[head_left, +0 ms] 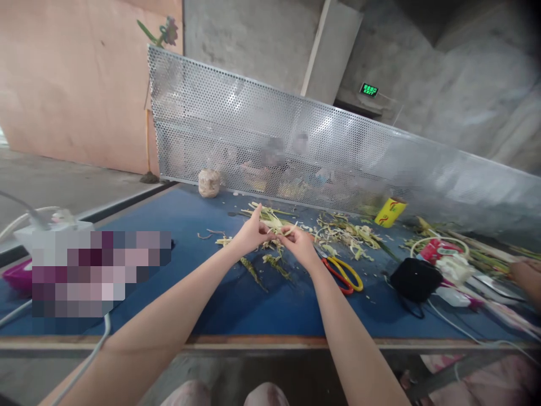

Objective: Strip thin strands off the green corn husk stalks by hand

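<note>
Close together above the blue table (177, 282), my left hand (252, 230) and my right hand (299, 245) pinch a pale green plant strip (276, 230) between their fingertips. Its exact kind does not show. More long pale stalks (270, 213) lie just behind my hands. On the near side rest a dried, knobbly green-brown sprig (252, 273) and a similar sprig (276, 265). Scissors with red and yellow handles (349, 276) lie beside my right forearm, their blades partly hidden by plant scraps and my wrist.
Peeled scraps (350, 234) are heaped to the right, near a yellow roll (389, 212). A perforated metal screen (253, 124) borders the far edge. A black pouch (416, 279), cables and another person's hand (526, 276) are at right. A wrapped roll (209, 183) stands at back left.
</note>
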Available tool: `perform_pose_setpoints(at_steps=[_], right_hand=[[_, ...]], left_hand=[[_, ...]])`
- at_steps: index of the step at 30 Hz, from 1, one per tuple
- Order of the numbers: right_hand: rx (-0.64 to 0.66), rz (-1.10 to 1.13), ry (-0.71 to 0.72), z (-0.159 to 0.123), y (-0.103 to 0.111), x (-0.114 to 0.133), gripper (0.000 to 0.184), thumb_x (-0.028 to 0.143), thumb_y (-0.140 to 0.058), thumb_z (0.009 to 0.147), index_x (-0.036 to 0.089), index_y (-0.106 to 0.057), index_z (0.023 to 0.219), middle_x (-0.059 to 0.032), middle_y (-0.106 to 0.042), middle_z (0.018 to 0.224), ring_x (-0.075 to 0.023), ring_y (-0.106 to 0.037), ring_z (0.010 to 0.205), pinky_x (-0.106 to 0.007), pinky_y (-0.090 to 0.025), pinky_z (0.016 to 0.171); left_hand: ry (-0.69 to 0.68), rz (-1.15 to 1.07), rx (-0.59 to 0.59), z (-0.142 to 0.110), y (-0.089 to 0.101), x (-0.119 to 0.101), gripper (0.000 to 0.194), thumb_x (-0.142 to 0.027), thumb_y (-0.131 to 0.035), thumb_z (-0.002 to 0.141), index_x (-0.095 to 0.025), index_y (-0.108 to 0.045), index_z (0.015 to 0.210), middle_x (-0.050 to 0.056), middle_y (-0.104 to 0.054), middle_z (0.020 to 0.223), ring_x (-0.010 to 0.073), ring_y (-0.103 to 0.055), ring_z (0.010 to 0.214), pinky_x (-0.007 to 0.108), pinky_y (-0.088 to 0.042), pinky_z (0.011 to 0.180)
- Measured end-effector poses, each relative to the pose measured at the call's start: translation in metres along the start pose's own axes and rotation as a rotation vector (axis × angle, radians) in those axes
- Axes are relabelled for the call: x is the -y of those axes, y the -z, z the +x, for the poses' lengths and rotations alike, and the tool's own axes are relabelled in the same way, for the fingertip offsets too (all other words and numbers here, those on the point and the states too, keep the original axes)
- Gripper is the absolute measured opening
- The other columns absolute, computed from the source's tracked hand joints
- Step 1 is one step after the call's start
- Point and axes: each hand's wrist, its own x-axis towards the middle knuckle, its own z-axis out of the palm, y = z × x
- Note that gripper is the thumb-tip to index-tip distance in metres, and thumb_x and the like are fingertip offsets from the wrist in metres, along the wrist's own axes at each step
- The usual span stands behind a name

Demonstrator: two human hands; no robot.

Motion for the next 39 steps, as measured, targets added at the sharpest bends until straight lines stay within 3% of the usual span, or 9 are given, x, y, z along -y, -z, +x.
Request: perform_pose_setpoints(at_steps=[10, 16, 23, 32, 39], right_hand=[[-0.008, 0.08, -0.047, 0.0, 0.007, 0.005, 0.017, 0.034, -0.059, 0.066, 0.02, -0.05, 0.069, 0.0066, -0.045, 0.052, -0.0082, -0.039, 0.043, -0.021, -0.029, 0.044], [0.009, 0.17, -0.114, 0.003, 0.009, 0.001, 0.024, 0.039, -0.062, 0.063, 0.019, -0.049, 0.068, 0.0053, -0.048, 0.052, -0.0079, -0.038, 0.042, -0.022, -0.029, 0.044], [0.059, 0.35, -0.226, 0.004, 0.006, -0.001, 0.039, 0.057, -0.049, 0.069, 0.02, -0.05, 0.076, 0.0031, -0.05, 0.052, -0.0072, -0.034, 0.038, -0.023, -0.027, 0.042], [0.201, 0.371, -0.24, -0.002, -0.002, 0.003, 0.03, 0.047, -0.059, 0.068, 0.018, -0.051, 0.071, 0.0055, -0.047, 0.048, -0.0053, -0.032, 0.037, -0.022, -0.025, 0.041], [0.168, 0.336, -0.179, 0.0, 0.0, 0.0, 0.024, 0.037, -0.064, 0.066, 0.019, -0.049, 0.065, 0.0064, -0.047, 0.048, -0.0062, -0.037, 0.04, -0.021, -0.026, 0.042]], left_hand=[[0.02, -0.015, 0.063, 0.0, 0.0, 0.001, 0.094, -0.021, -0.063, 0.062, -0.007, -0.005, 0.135, 0.0, -0.064, 0.064, 0.0141, -0.057, 0.062, 0.026, -0.04, 0.063], [0.014, -0.017, 0.052, 0.0, -0.001, 0.002, 0.09, -0.02, -0.064, 0.062, -0.009, -0.012, 0.134, 0.0, -0.065, 0.065, 0.0136, -0.057, 0.06, 0.027, -0.041, 0.062], [-0.002, -0.114, -0.027, 0.003, 0.001, -0.001, 0.091, -0.029, -0.066, 0.062, -0.01, -0.013, 0.133, 0.011, -0.065, 0.09, 0.0161, -0.06, 0.074, 0.029, -0.043, 0.067], [-0.036, -0.264, -0.001, 0.001, 0.002, -0.004, 0.077, -0.021, -0.063, 0.064, -0.013, -0.024, 0.13, 0.0, -0.064, 0.068, 0.0131, -0.059, 0.063, 0.026, -0.044, 0.061], [-0.008, -0.321, -0.052, 0.003, 0.001, -0.005, 0.079, -0.019, -0.066, 0.061, -0.01, -0.026, 0.129, -0.002, -0.061, 0.059, 0.0115, -0.056, 0.055, 0.023, -0.041, 0.055]])
